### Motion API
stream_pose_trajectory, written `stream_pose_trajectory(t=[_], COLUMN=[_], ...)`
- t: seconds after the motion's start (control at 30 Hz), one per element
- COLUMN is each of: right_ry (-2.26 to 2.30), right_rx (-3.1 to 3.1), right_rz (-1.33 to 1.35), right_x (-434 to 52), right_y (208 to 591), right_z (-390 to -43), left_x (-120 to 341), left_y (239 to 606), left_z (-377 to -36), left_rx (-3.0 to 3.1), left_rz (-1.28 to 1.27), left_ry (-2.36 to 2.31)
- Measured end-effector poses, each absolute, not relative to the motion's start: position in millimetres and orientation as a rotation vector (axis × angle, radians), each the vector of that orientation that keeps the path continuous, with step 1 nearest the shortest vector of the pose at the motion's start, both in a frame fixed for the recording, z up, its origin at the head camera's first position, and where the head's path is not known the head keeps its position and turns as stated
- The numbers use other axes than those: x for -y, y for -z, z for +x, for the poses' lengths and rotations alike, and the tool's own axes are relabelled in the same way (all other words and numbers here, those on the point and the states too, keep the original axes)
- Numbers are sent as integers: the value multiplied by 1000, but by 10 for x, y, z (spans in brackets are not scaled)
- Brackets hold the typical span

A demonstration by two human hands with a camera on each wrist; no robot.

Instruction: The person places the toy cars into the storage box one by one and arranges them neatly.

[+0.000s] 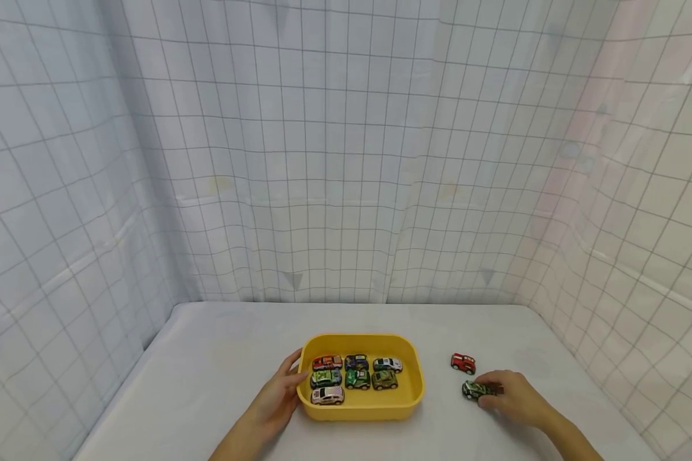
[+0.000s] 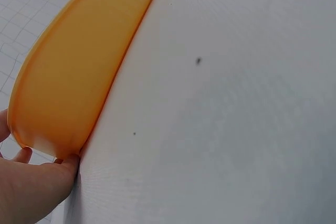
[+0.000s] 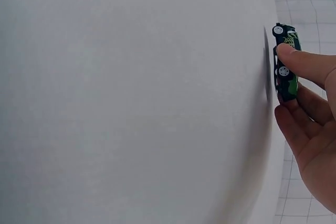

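Pinching a dark green toy car [image 1: 474, 390] between thumb and fingers, the right hand [image 1: 514, 398] rests low on the white table [image 1: 207, 358] to the right of the yellow tray [image 1: 362, 410]; the right wrist view shows the thumb tip [image 3: 287, 54] laid on the car's side by a wheel and the other fingers [image 3: 294, 124] curled in under it, with the car's wheels turned toward the table surface [image 3: 131, 98] — whether they touch it cannot be told; a red toy car [image 1: 463, 363] stands just behind the green one, near it but apart, and free of the hand; the left hand [image 1: 278, 398] lies against the tray's left end, fingers fairly straight and spread along the outer wall, thumb up near the rim, holding nothing inside it; the left wrist view confirms a fingertip [image 2: 68, 163] touching the bottom corner of the tray wall [image 2: 79, 66] where it meets the table; inside the tray sit seven small cars — three in the far row, three in the middle row and a pale one [image 1: 327, 396] alone at the near left; a checked white curtain [image 1: 346, 160] hangs round the table on three sides.
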State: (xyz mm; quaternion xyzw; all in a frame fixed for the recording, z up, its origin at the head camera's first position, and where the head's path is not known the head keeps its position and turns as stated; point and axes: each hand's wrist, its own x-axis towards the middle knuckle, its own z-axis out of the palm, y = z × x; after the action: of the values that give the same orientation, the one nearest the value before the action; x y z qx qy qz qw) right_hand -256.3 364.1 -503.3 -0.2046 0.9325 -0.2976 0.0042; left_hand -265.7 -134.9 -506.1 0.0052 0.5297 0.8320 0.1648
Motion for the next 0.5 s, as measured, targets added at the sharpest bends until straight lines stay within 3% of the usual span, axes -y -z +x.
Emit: stream_pose_trajectory(t=[0.5], right_ry=[1021], right_rx=[-2901], right_rz=[-745], right_x=[-3476], right_y=[4904], right_z=[-2680], left_x=[1331], left_y=[5049], left_z=[-2653], left_rx=[-1524], left_rz=[14], left_ry=[-2365])
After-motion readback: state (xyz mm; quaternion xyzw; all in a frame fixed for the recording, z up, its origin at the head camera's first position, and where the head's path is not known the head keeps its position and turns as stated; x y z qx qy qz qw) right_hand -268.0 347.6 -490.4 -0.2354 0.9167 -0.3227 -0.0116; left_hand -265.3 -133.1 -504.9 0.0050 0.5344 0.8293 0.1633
